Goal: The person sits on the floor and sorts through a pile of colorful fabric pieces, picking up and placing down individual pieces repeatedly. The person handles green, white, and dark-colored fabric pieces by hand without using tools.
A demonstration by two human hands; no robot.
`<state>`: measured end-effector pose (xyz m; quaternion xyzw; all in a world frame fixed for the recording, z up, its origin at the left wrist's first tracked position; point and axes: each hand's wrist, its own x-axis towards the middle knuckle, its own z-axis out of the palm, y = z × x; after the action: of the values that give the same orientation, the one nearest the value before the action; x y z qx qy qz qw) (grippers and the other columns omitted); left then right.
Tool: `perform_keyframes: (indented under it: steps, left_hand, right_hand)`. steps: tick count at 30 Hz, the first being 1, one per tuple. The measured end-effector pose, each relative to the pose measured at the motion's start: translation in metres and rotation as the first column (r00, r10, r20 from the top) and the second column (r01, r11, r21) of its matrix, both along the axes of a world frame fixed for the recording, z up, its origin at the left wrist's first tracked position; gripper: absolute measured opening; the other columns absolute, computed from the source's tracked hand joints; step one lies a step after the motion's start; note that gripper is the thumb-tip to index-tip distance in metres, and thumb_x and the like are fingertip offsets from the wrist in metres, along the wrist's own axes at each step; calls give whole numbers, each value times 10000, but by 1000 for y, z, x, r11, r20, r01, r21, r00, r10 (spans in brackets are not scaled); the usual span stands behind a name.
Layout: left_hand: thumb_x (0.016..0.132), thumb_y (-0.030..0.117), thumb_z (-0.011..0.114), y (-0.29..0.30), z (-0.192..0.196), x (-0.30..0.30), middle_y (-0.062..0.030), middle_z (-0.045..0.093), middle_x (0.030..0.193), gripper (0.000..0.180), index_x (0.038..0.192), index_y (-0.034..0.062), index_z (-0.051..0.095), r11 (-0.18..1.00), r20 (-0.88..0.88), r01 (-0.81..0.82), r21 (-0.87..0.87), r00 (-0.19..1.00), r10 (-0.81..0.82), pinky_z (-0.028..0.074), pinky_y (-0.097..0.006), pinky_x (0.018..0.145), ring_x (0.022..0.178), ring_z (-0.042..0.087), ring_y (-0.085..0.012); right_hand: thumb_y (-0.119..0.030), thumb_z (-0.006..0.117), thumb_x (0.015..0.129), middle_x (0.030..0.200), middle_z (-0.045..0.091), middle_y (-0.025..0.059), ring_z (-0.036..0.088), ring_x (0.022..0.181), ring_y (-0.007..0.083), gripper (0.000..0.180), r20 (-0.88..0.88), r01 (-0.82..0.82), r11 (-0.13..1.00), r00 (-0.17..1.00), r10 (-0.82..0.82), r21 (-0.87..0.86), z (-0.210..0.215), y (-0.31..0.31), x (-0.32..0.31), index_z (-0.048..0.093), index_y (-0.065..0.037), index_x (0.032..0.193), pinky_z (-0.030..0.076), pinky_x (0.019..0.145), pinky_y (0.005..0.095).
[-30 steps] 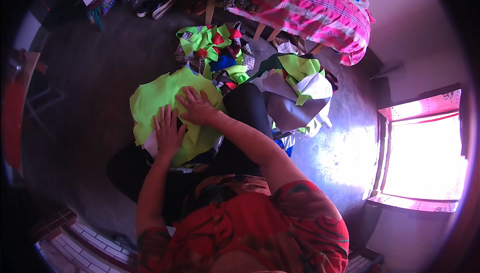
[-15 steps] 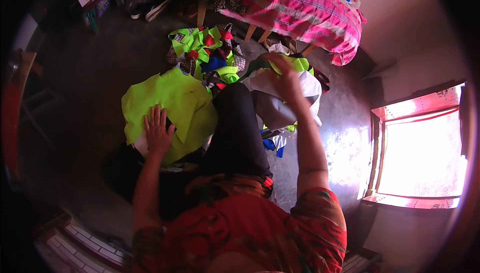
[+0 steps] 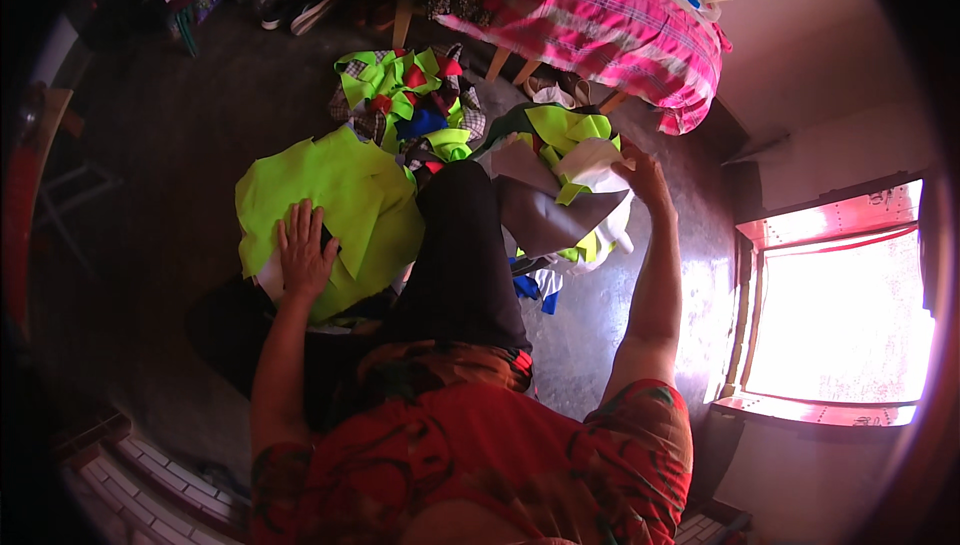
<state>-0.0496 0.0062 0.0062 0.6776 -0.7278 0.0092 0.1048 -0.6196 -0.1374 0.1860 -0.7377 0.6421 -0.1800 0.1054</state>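
Note:
My left hand (image 3: pixel 305 250) lies flat, fingers stretched, on a stack of bright yellow-green fabric pieces (image 3: pixel 350 185) resting over my left leg. To the right of my raised knee is a heap of cut cloth. In it are a dark grey piece (image 3: pixel 550 215), a yellow-green piece (image 3: pixel 565 128) and a white fabric piece (image 3: pixel 597 163). At the heap's right edge my right hand (image 3: pixel 646 177) has its fingers bent onto the white piece's edge. The lower layers of both heaps are hidden.
A mixed pile of green, red, blue and checked scraps (image 3: pixel 415 105) lies on the floor beyond my knee. Blue and white scraps (image 3: pixel 540 287) sit below the right heap. Farther off are a pink plaid-covered piece of furniture (image 3: pixel 610 25) and shoes (image 3: pixel 315 13). A bright window (image 3: pixel 840 315) is at right.
My right hand has moved from above the right heap to its right edge. More yellow-green and grey cloth shows there now. My left hand stays flat on the stack.

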Motion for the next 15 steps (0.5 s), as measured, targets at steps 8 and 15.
perform_keyframes:
  steps: [8, 15]
  left_hand:
    - [966, 456, 394, 1, 5, 1, -80, 213, 1556, 590, 1443, 112, 353, 999, 9, -27, 46, 1000, 27, 108, -489, 1168, 1441, 174, -261]
    - [943, 397, 441, 0, 0, 0, -85, 226, 1552, 571, 1427, 101, 375, 1000, -40, -8, -6, 999, 7, 129, -500, 1156, 1433, 196, -280]
  right_hand:
    - [-233, 634, 838, 901, 654, 170, 647, 840, 295, 258, 52, 154, 970, 988, -147, -189, 45, 7, -17, 619, -22, 987, 482, 751, 396]
    - [-264, 580, 888, 842, 638, 174, 634, 780, 313, 251, 19, 234, 908, 970, -243, -348, 98, 10, -24, 594, -23, 955, 480, 709, 407]
